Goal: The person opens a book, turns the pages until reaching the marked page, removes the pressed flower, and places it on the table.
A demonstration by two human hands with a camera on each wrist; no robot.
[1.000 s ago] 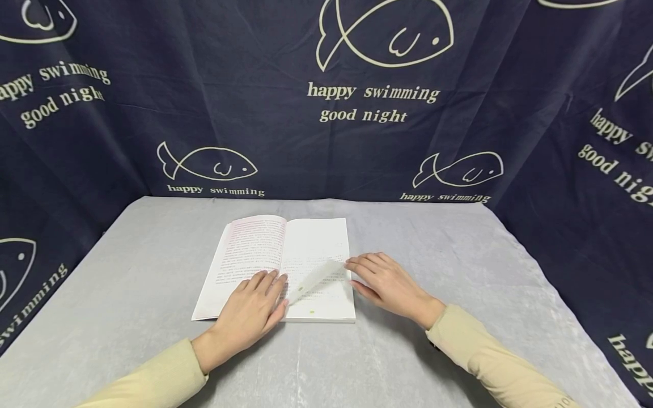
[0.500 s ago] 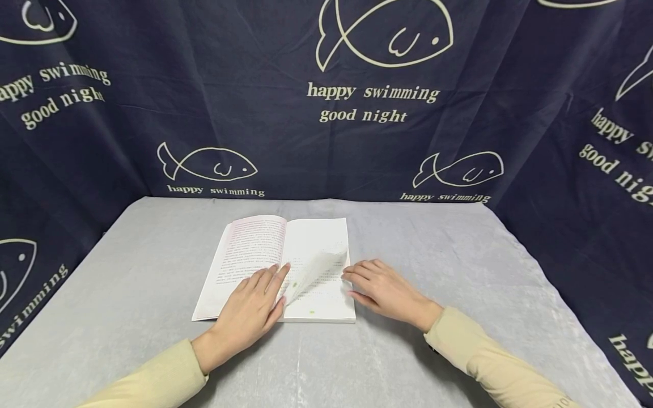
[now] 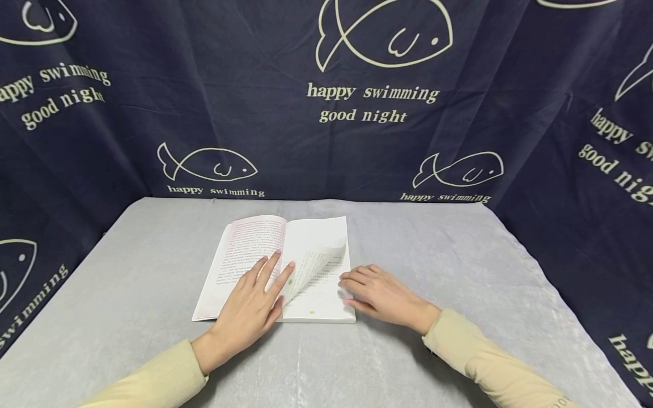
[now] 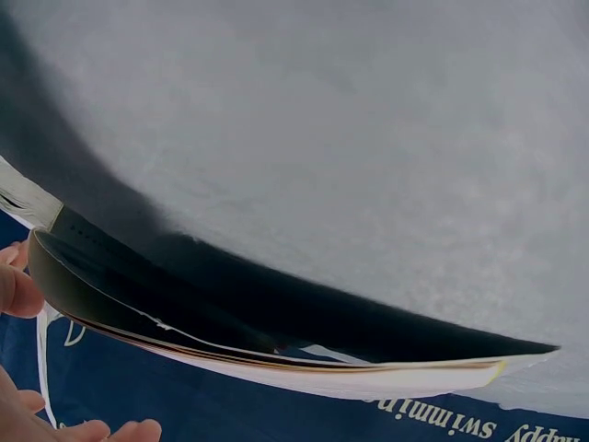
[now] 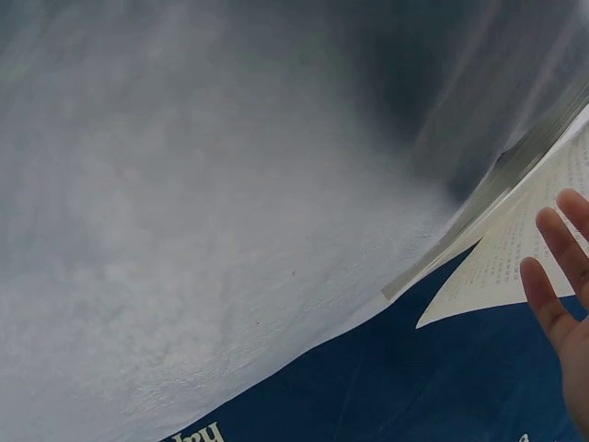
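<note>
An open paperback book [image 3: 317, 231] lies on the table, its left page tinted pink near the top and covered in print. One leaf [image 3: 308, 276] on the right side is lifted, its lower corner curled over toward the spine. My left hand [image 3: 249, 306] rests across the spine and lower left page, fingers straight, index fingertip beside the curled leaf. My right hand [image 3: 385, 297] is at the book's right edge, fingertips over the margin. In the right wrist view its fingers are spread before the raised leaf [image 5: 502, 267]. The left wrist view shows the book's page edges [image 4: 322, 373] from low down.
A grey cloth [image 3: 428, 243] covers the table. Behind and at both sides hangs a dark blue curtain [image 3: 285, 141] printed with white fish and lettering. Beige sleeves [image 3: 153, 374] cover both forearms.
The lifted leaf has curled farther left toward the spine. My right hand has slid slightly left and down, while my left fingers have spread and stretched forward.
</note>
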